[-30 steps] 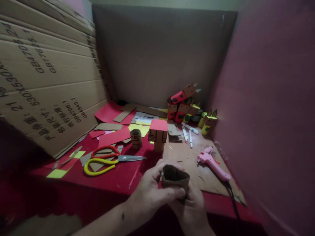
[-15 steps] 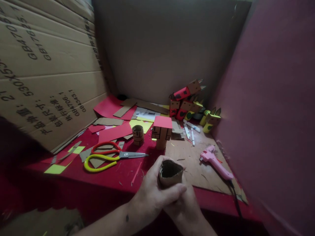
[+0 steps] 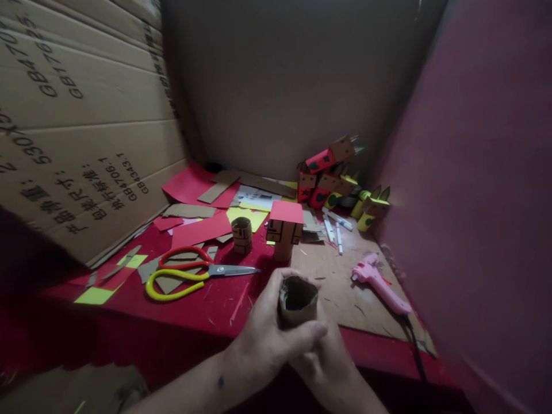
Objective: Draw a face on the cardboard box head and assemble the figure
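Both my hands are wrapped round a brown cardboard tube [image 3: 298, 313], held upright at the table's front edge with its open end facing me. My left hand [image 3: 269, 330] grips its left side, the thumb lying across the front. Around the right side and below curls my right hand [image 3: 325, 351], its fingers partly hidden. Just beyond stands a cardboard piece with a red square top [image 3: 286, 213] and black lines on its sides. A short cardboard tube [image 3: 242, 236] with black markings is left of it. Red-and-yellow-handled scissors [image 3: 202, 273] lie to the left.
A pink glue gun [image 3: 382, 282] with a black cord lies on a cardboard sheet [image 3: 332, 299] at right. Behind are white markers [image 3: 338, 237] and decorated cardboard figures [image 3: 330, 178]. Paper and cardboard scraps [image 3: 200, 230] cover the left. A large carton [image 3: 86, 126] and pink wall [image 3: 474, 201] flank the table.
The tube's open end looks slightly rounder and has turned a little within my hands. Both hands keep their hold, and the table items stay in place while the view shifts slightly.
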A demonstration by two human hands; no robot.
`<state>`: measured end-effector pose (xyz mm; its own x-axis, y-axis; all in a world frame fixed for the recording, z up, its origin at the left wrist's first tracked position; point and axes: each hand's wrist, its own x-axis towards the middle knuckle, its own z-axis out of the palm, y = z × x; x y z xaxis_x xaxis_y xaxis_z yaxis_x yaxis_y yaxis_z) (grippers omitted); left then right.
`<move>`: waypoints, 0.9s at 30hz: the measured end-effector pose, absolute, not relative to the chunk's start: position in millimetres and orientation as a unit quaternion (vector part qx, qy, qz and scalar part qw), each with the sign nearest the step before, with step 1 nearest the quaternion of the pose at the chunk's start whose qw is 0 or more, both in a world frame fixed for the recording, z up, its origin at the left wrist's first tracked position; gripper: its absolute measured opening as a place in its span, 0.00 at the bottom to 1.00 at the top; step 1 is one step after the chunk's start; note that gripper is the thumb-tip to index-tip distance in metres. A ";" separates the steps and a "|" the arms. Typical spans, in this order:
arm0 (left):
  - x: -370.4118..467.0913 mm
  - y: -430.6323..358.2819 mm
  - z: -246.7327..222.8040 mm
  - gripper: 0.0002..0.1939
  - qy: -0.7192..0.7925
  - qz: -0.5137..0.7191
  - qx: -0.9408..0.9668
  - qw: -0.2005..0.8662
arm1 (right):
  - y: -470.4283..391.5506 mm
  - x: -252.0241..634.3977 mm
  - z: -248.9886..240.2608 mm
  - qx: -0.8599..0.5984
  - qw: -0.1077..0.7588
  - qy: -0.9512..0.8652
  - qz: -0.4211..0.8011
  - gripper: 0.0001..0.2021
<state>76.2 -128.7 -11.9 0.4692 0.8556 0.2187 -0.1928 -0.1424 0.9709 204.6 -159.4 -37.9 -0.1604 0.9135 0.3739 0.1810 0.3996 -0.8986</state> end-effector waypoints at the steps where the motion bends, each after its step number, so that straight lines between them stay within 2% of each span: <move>1: 73.7 -125.4 -8.9 0.28 0.270 0.445 0.609 0.599 | -157.9 204.7 -34.3 -0.413 0.502 -0.650 0.393 0.24; 3: 66.0 -117.9 -0.8 0.31 0.261 0.485 0.633 0.544 | -155.1 206.7 -26.3 -0.447 0.491 -0.600 0.447 0.20; 7: 50.3 -104.7 19.3 0.08 0.257 0.468 0.784 0.315 | -150.4 214.1 -13.8 -0.516 0.453 -0.560 0.464 0.19; 9: 47.0 -101.2 27.8 0.01 0.250 0.425 0.829 0.262 | -148.4 216.3 -10.7 -0.532 0.435 -0.582 0.435 0.21; 10: 46.5 -100.0 31.3 0.02 0.247 0.397 0.845 0.261 | -147.5 216.7 -9.8 -0.546 0.423 -0.594 0.412 0.20; 12: 47.3 -98.5 36.6 0.06 0.238 0.338 0.857 0.308 | -145.9 216.7 -9.0 -0.585 0.397 -0.613 0.354 0.16; 14: 49.2 -97.1 40.2 0.07 0.240 0.289 0.833 0.407 | -144.8 216.6 -9.5 -0.624 0.369 -0.631 0.277 0.12; 17: 52.7 -94.6 41.4 0.08 0.289 0.217 0.747 0.558 | -143.9 216.8 -12.6 -0.654 0.324 -0.667 0.151 0.13; 19: 55.1 -93.2 39.2 0.08 0.317 0.176 0.695 0.621 | -143.8 216.7 -15.3 -0.661 0.286 -0.687 0.096 0.12; 23: 57.7 -93.3 30.7 0.10 0.329 0.177 0.662 0.650 | -144.5 216.5 -18.9 -0.663 0.237 -0.706 0.078 0.10; 27: 56.9 -95.2 24.2 0.13 0.315 0.183 0.662 0.655 | -144.4 218.7 -21.9 -0.644 0.251 -0.716 0.099 0.10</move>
<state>56.9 -95.2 24.2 0.7340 0.6575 -0.1703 0.1766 0.0574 0.9826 218.7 -144.4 -21.9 -0.0435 0.9717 0.2323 0.8727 0.1502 -0.4646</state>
